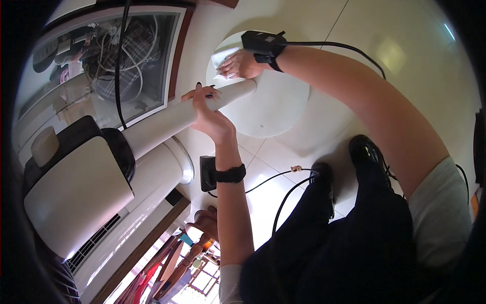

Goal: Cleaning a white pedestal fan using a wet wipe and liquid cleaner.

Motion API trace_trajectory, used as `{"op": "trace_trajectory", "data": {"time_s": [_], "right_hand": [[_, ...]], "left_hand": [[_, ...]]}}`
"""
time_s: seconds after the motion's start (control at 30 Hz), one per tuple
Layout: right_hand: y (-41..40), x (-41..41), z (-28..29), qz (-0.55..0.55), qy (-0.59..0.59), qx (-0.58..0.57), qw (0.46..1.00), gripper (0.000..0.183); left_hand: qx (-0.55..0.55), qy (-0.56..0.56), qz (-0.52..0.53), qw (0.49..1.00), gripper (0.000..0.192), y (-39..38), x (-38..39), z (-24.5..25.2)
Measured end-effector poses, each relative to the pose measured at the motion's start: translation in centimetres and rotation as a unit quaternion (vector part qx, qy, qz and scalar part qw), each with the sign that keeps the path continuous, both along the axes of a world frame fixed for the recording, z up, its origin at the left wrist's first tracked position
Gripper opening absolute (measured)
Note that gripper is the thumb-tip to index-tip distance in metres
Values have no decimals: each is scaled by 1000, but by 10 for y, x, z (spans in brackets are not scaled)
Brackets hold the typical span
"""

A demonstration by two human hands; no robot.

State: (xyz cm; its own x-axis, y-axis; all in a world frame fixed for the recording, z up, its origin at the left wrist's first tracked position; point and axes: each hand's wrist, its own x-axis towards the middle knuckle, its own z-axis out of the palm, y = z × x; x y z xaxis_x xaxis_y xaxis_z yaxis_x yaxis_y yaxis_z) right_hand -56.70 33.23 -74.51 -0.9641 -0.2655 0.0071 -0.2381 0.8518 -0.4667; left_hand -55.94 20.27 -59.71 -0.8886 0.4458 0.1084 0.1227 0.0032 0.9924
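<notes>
A white pedestal fan's pole [163,127] runs from its round white base [281,102] at the upper middle to a white and black housing [81,190] at the left. My left hand [212,114] is wrapped round the pole, with the thumb on top. My right hand [241,64] lies on the base beside the foot of the pole, its fingers pressing a white patterned cloth or wipe [224,57]. Part of the cloth is hidden under the fingers. A dark device is strapped to each wrist.
A glass-fronted cabinet [174,57] stands at the upper left. A tall white appliance [152,167] is behind the pole. Black cables [283,212] trail near my shoes [366,150] on the tiled floor [379,76]. Wooden furniture [207,224] shows at the lower middle.
</notes>
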Motion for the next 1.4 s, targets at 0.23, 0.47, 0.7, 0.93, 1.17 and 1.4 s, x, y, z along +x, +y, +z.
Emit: {"op": "trace_trajectory", "data": {"time_s": [0.23, 0.47, 0.7, 0.93, 1.17, 1.4], "right_hand": [[-25, 111, -5, -105, 165, -47, 980, 42], [-86, 189, 15, -170, 100, -83, 977, 53], [-33, 111, -3, -229, 98, -37, 968, 45], [-83, 122, 1, -274, 120, -48, 953, 48], [-205, 177, -16, -164, 74, -113, 977, 53], [-86, 151, 2, -251, 147, -59, 955, 53]], "left_hand": [[-18, 53, 15, 998, 14, -3, -4, 3], [-1, 23, 65, 998, 21, 1, 3, 3], [-68, 13, 143, 987, 27, 9, 26, 12], [-52, 67, 87, 993, 27, 0, 26, 1], [-58, 53, 85, 993, 28, 3, 27, -1], [-25, 64, 63, 996, 26, 0, 22, -2]]}}
